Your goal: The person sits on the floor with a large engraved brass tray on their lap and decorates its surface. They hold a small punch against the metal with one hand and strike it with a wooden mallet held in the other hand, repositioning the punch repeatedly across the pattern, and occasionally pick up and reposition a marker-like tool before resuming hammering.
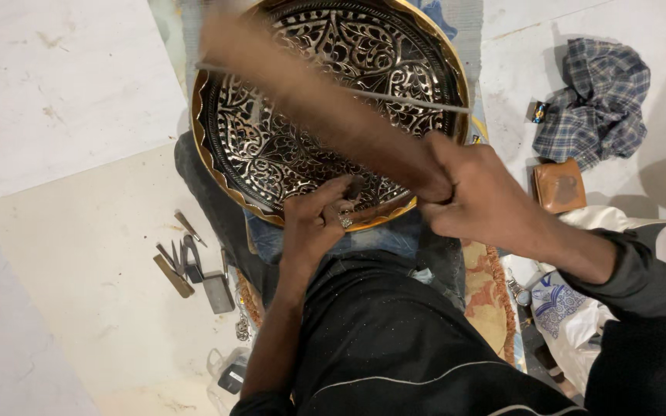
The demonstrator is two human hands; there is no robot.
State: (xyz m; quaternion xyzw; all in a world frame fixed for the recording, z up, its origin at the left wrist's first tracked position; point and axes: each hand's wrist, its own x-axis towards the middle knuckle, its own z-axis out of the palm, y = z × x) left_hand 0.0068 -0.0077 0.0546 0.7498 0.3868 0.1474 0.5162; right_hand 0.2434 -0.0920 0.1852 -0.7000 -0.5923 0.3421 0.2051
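Your left hand had its fingers bunched together, pinched on a small dark punch whose tip met the near part of the engraved tray. A ring showed on one finger of that hand. Your right hand was closed in a fist on the handle of a wooden mallet; the mallet was blurred with motion and stretched from your fist across the tray toward its far left rim, so its head could not be made out.

The tray, round, with a scalloped brass-coloured rim and dense dark-and-silver scrollwork, lay tilted on your lap, its near edge resting against your knees. A thin pale rod lay across the tray's right half, reaching to its right rim.

Left of the tray, on the pale floor, lay a small cluster of hand tools: thin punches, a flat strip and a grey block. Right of the tray, well apart, a crumpled checked cloth sat on the floor, with a small brown leather wallet just nearer to you than the cloth. Below the wallet, still to the tray's right, lay a white bag with blue print, near your right sleeve.
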